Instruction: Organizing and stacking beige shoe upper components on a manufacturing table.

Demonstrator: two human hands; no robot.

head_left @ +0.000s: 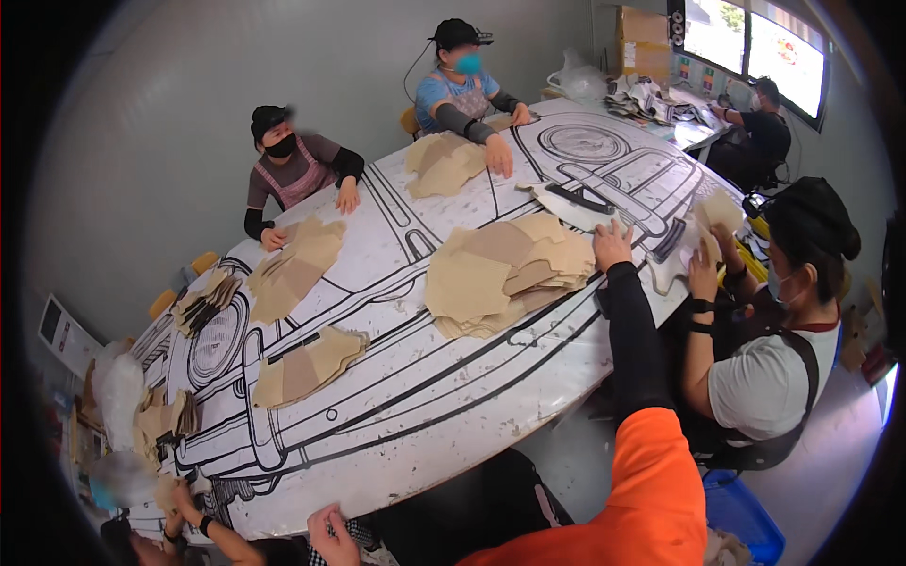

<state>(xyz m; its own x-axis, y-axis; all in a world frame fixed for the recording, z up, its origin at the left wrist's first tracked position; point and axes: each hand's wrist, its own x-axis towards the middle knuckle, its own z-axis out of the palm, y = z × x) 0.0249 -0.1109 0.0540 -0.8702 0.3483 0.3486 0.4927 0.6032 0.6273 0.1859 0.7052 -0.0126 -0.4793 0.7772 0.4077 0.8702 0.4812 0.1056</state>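
My right arm, in an orange sleeve with a black cuff, stretches far across the table. My right hand [613,247] rests at the right edge of a large pile of beige and tan cut pieces [469,274], its fingers spread and nothing visible in them. Just beyond it lies a cream-coloured piece [571,209] with a black curved strip [580,197]. My left hand [332,536] is low, by the near table edge, fingers loosely bent and apart from any piece.
The long white table [396,472] bears black line drawings. Smaller stacks of beige pieces lie before two people across it, one stack [444,162] far, one [297,267] left. A person [774,358] at right lifts pieces. A blue bin [746,519] stands on the floor.
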